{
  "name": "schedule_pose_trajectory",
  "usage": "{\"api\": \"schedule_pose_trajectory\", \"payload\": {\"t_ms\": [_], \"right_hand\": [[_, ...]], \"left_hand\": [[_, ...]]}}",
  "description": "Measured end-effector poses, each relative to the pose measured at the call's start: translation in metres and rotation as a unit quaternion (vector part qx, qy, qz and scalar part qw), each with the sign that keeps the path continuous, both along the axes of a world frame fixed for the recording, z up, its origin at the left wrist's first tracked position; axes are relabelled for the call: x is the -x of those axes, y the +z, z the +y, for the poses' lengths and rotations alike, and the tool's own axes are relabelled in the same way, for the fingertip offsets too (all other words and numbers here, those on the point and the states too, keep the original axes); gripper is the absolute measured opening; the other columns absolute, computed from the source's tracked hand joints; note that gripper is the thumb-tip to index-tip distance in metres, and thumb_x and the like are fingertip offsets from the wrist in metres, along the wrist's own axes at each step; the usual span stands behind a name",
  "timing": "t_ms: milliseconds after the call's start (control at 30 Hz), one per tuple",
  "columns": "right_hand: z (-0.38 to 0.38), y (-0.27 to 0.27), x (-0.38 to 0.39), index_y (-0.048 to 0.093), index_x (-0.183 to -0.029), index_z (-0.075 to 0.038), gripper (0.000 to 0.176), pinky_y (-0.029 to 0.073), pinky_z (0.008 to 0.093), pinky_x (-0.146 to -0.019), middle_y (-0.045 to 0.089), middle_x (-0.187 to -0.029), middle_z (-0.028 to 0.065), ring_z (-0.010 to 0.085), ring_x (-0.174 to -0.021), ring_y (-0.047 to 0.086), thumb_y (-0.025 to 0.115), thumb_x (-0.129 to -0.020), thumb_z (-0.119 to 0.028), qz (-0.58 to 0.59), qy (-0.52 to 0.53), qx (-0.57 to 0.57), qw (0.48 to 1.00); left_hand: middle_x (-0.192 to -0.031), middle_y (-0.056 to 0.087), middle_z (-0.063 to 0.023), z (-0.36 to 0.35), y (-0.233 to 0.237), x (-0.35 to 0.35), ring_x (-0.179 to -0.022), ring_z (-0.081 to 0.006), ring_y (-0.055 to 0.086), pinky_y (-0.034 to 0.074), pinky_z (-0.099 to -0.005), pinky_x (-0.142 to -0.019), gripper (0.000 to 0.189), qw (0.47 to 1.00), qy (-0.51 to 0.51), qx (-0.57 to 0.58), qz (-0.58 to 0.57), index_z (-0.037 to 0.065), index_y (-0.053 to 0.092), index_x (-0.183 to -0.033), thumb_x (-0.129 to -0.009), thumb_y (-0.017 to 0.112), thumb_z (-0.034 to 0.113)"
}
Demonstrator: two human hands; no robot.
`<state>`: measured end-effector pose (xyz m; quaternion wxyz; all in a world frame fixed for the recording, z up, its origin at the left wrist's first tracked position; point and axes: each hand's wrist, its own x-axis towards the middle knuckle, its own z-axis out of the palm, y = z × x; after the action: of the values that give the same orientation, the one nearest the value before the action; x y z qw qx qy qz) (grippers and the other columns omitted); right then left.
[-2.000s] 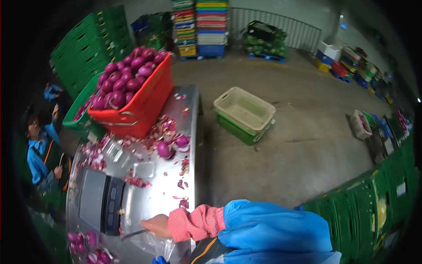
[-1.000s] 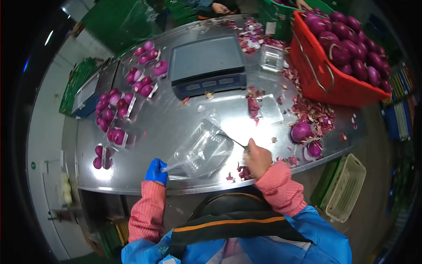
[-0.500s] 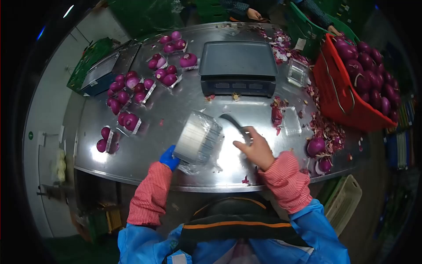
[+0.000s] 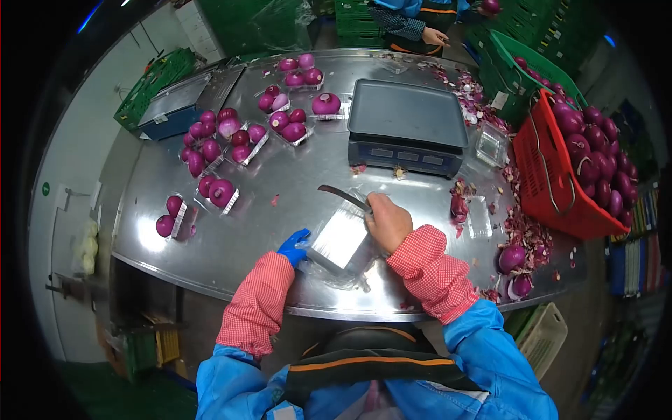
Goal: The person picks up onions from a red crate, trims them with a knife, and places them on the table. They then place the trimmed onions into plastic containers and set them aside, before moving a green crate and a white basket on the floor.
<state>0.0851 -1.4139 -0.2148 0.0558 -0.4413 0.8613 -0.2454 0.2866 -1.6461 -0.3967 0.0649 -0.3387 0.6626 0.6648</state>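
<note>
My left hand [image 4: 295, 246], in a blue glove, grips the left edge of a plastic-wrapped package [image 4: 340, 239] with a white top, low on the metal table. My bare right hand [image 4: 387, 220] is closed around the handle of a curved dark knife [image 4: 342, 195]. Its blade points left, over the package's far edge. Loose clear film shows around the package. What the package holds inside cannot be made out.
A grey scale [image 4: 407, 115] stands beyond the package. Packed red onions [image 4: 220, 192] sit at left. Onion skins [image 4: 519, 210], a red crate [image 4: 539, 164] of onions and a green crate [image 4: 500, 59] are at right. Another person's hand [image 4: 435, 37] shows across the table.
The package now lies lower and flatter, and my right hand has brought the knife left over it. The view has shifted. More of the co-worker shows, with an onion in one hand.
</note>
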Motion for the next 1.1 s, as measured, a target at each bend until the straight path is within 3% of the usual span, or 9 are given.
{"api": "schedule_pose_trajectory", "payload": {"t_ms": [167, 267, 400, 433, 633, 867, 967, 1033, 1100], "right_hand": [[0.0, 0.004, 0.02, 0.058, -0.111, -0.008, 0.032, 0.051, 0.0446, -0.073, 0.06, -0.099, 0.0155, 0.0369, -0.084, 0.064, 0.064, -0.08, -0.016, -0.008, -0.038, 0.031, 0.999], [0.007, -0.005, 0.045, 0.064, -0.101, -0.006, 0.024, 0.052, 0.0441, -0.075, 0.064, -0.096, 0.0143, 0.0353, -0.087, 0.065, 0.063, -0.081, -0.018, 0.018, 0.013, -0.019, 1.0], [0.048, -0.039, 0.063, 0.069, -0.098, -0.004, 0.021, 0.051, 0.0386, -0.07, 0.069, -0.086, 0.013, 0.0304, -0.075, 0.066, 0.062, -0.081, -0.014, -0.088, -0.041, 0.102, 0.99], [0.058, -0.045, 0.061, 0.069, -0.097, -0.003, 0.02, 0.05, 0.0366, -0.068, 0.069, -0.083, 0.0115, 0.0266, -0.073, 0.065, 0.062, -0.082, -0.013, -0.166, -0.07, 0.127, 0.975], [0.097, -0.077, 0.047, 0.069, -0.092, 0.002, 0.017, 0.045, 0.025, -0.061, 0.063, -0.073, 0.0014, 0.009, -0.066, 0.055, 0.061, -0.082, -0.008, -0.385, -0.198, 0.223, 0.873], [0.108, -0.044, 0.051, 0.067, -0.086, 0.002, 0.016, 0.044, 0.0245, -0.058, 0.063, -0.07, 0.0034, 0.0105, -0.062, 0.056, 0.057, -0.081, -0.009, -0.481, -0.09, 0.193, 0.85], [0.112, -0.055, 0.069, 0.066, -0.084, 0.0, 0.014, 0.044, 0.0249, -0.057, 0.062, -0.07, 0.0032, 0.0106, -0.062, 0.056, 0.056, -0.081, -0.009, -0.506, -0.025, 0.148, 0.85], [0.111, -0.052, 0.07, 0.066, -0.085, -0.001, 0.016, 0.045, 0.0279, -0.063, 0.062, -0.072, 0.0045, 0.0135, -0.067, 0.057, 0.056, -0.081, -0.013, -0.511, -0.048, 0.133, 0.848], [0.114, -0.064, 0.072, 0.067, -0.088, -0.002, 0.021, 0.047, 0.0308, -0.069, 0.063, -0.076, 0.0061, 0.0163, -0.074, 0.058, 0.056, -0.081, -0.018, -0.525, -0.067, 0.15, 0.835]], "left_hand": [[-0.118, 0.067, -0.0102, -0.032, -0.095, 0.025, -0.102, -0.022, 0.064, 0.051, -0.0331, -0.09, 0.036, 0.986, -0.033, -0.153, 0.049, 0.005, 0.063, -0.124, -0.089, 0.063, 0.013], [-0.114, 0.068, -0.0113, 0.027, 0.052, 0.044, -0.1, -0.0225, 0.065, 0.05, -0.032, -0.092, 0.03, 0.979, 0.125, -0.152, -0.057, 0.002, 0.066, -0.118, -0.09, 0.061, 0.013], [-0.109, 0.069, -0.0114, 0.024, 0.041, 0.043, -0.099, -0.0222, 0.065, 0.049, -0.031, -0.09, 0.027, 0.963, 0.057, -0.222, 0.143, 0.0, 0.068, -0.111, -0.086, 0.059, 0.007], [-0.114, 0.067, -0.0107, 0.011, 0.008, 0.045, -0.107, -0.0222, 0.062, 0.046, -0.0303, -0.095, 0.03, 0.977, -0.067, -0.095, 0.177, -0.001, 0.066, -0.113, -0.085, 0.058, 0.005], [-0.118, 0.063, -0.0074, 0.056, 0.101, 0.088, -0.115, -0.0178, 0.057, 0.041, -0.0303, -0.102, 0.034, 0.984, -0.101, -0.002, 0.147, 0.003, 0.06, -0.123, -0.093, 0.055, 0.018], [-0.111, 0.067, -0.0105, 0.06, 0.13, 0.137, -0.104, -0.0233, 0.062, 0.049, -0.0352, -0.093, 0.035, 0.978, -0.196, -0.055, -0.048, 0.005, 0.063, -0.122, -0.095, 0.056, 0.026], [-0.105, 0.068, -0.0128, 0.024, 0.055, 0.169, -0.1, -0.0233, 0.063, 0.05, -0.0364, -0.089, 0.033, 0.852, -0.422, 0.274, 0.143, 0.007, 0.064, -0.121, -0.093, 0.059, 0.026], [-0.106, 0.067, -0.0156, 0.027, 0.046, 0.185, -0.101, -0.0263, 0.063, 0.05, -0.0379, -0.089, 0.036, 0.814, -0.411, 0.372, 0.176, 0.008, 0.063, -0.122, -0.091, 0.063, 0.027], [-0.111, 0.065, -0.0191, 0.055, 0.069, 0.188, -0.104, -0.0315, 0.063, 0.05, -0.0405, -0.091, 0.043, 0.957, -0.19, 0.21, 0.069, 0.008, 0.061, -0.124, -0.088, 0.066, 0.03]]}}
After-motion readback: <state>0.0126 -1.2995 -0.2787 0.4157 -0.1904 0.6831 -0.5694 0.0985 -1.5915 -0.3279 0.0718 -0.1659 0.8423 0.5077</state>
